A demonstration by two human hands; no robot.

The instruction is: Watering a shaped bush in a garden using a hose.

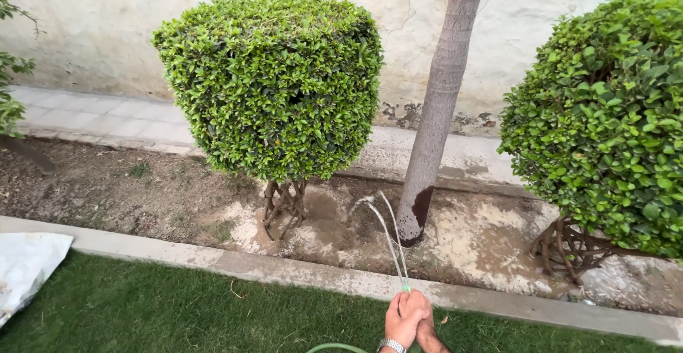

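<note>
At the far left a white sheet (25, 267) lies on the grass (178, 310), and above it a bit of leafy plant (8, 75) pokes in by the wall (85, 25). A concrete curb (213, 259) runs between the grass and the soil bed (107, 189).

Next comes the clipped bush (274, 86), squared off on top, standing on a cluster of bare twisted stems (283, 207). The soil around those stems is wet and pale in patches.

Right of the bush the grey trunk (441, 97) rises and leans slightly, its base dark with water. My water jet (388, 232) splits into thin streams that arc up and land between the stems and the trunk base.

At the bottom, just right of centre, my left hand (402, 321), with a metal watch (391, 344) on the wrist, is closed around the green hose (334, 347) at its end. My right hand (425, 324) presses against it from the right, fingers wrapped over the same nozzle end. Both grips are tight on the hose, which curves away to the left over the grass.

Far right stands a second bush (605, 118), rounder, with its own tangled stems (569, 250) touching wet ground.
</note>
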